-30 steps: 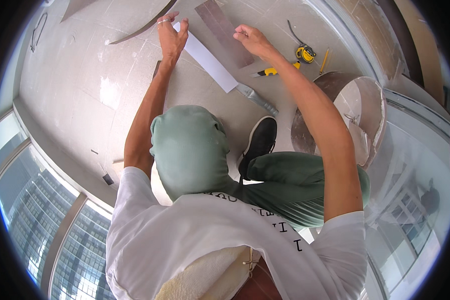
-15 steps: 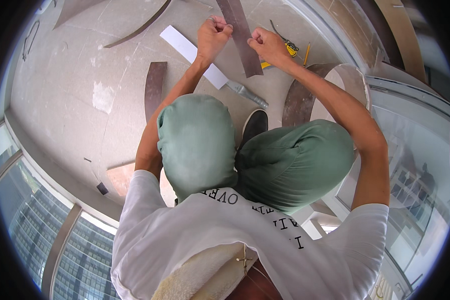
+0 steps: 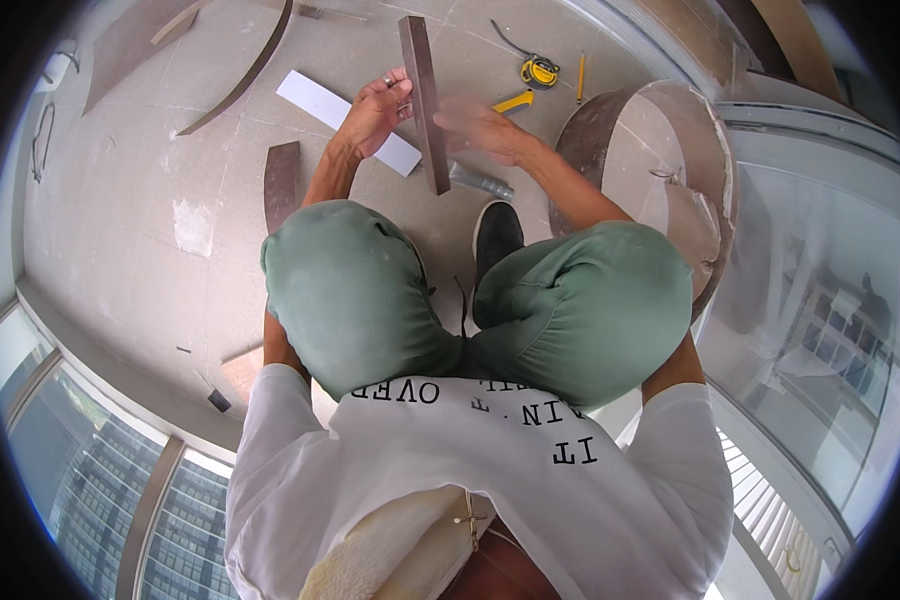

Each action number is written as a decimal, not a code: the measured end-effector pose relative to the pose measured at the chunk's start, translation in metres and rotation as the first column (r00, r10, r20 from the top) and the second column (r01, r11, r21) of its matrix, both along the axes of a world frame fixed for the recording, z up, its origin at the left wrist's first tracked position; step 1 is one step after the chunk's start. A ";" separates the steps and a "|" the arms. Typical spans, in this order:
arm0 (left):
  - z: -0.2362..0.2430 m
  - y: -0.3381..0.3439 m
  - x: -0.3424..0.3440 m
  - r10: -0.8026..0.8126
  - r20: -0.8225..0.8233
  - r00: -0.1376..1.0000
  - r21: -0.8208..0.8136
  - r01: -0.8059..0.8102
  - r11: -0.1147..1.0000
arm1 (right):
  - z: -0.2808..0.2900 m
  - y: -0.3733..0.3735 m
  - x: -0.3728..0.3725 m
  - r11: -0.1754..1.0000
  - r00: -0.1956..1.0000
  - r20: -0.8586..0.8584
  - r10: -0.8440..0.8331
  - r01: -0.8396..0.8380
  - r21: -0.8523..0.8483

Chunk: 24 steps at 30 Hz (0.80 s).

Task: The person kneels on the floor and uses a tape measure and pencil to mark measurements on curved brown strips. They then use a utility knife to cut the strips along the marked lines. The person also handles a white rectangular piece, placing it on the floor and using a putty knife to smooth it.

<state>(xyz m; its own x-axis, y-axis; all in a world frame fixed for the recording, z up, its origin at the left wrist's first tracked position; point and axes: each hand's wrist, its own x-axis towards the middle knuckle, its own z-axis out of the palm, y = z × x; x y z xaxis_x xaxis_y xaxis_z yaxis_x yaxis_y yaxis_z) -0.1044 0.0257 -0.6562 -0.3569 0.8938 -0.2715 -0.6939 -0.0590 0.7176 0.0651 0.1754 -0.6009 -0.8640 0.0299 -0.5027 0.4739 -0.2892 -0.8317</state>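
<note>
A long, narrow dark brown strip (image 3: 423, 105) is held raised between my hands, its long side running away from me. My left hand (image 3: 374, 112) has its fingers curled against the strip's left edge. Beside the right edge, my right hand (image 3: 485, 130) is smeared by motion, so its fingers cannot be made out. Beneath lie a white flat strip (image 3: 320, 103) and a grey, wrapped-looking cylindrical piece (image 3: 482, 182) on the floor, both partly hidden by the brown strip and my hands.
Right of my hands lie a yellow-handled knife (image 3: 515, 102), a yellow tape measure (image 3: 539, 71) and a pencil (image 3: 581, 80). A large curled brown sheet (image 3: 582, 135) stands by my right knee. A short brown piece (image 3: 282, 180) and a curved strip (image 3: 245, 80) lie left.
The brown strip has come nearer to me and left, and now shows a narrower side. My left hand moved left and nearer with it. The right hand also moved left and nearer.
</note>
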 end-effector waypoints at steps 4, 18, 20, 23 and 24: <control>0.018 -0.002 -0.007 -0.021 -0.094 0.995 -0.040 0.017 0.999 | -0.014 0.003 -0.006 0.998 1.000 -0.001 -0.003 0.002 -0.069; 0.001 -0.037 -0.004 0.136 -0.429 0.893 -0.332 -0.296 0.896 | -0.096 0.093 0.043 -0.191 0.904 0.312 0.293 -0.264 0.945; 0.008 -0.037 0.000 0.132 -0.398 0.908 -0.286 -0.260 0.922 | -0.100 0.097 0.050 -0.256 0.881 0.367 0.299 -0.297 0.920; 0.010 -0.043 -0.003 0.119 -0.385 0.915 -0.270 -0.235 0.934 | -0.094 0.092 0.051 -0.020 0.942 0.268 0.204 -0.270 0.963; 0.012 -0.042 -0.001 0.119 -0.390 0.913 -0.273 -0.238 0.932 | -0.091 0.092 0.047 0.100 0.969 0.229 0.092 -0.238 0.966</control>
<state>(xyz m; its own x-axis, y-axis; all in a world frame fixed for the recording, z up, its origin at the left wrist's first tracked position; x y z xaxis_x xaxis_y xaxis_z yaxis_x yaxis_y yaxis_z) -0.1059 -0.0161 -0.6441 -0.6285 0.6977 -0.3437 -0.3822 0.1078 0.9178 0.1120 0.2677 -0.6920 -0.8776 0.4212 -0.2287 0.4729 0.8387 -0.2701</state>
